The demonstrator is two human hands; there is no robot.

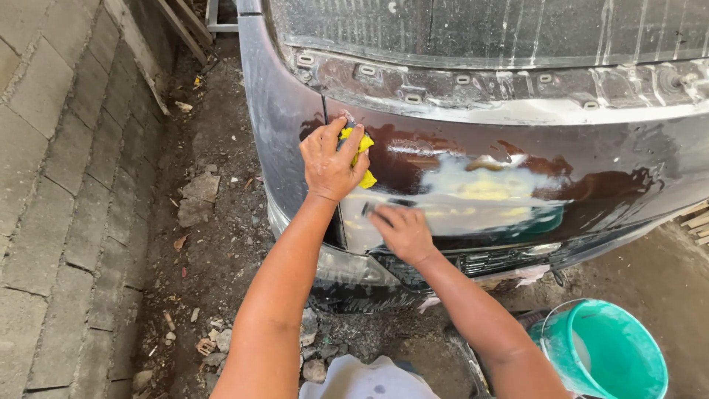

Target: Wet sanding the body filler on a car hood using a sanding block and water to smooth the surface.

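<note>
Near the left corner of the dark car panel [576, 162], the left hand [330, 164] is clenched around a yellow cloth [362, 151], pressing it flat against the wet surface. Just right and lower, the right hand [402, 230] lies with fingers extended flat on a small dark piece, probably a sanding sheet [367, 209] — pinned, not gripped — at the edge of the pale filler patch [480, 188]. Sanding here goes best with even, flat pressure and the surface kept wet — the green bucket [602, 351] stands on the ground at lower right.
</note>
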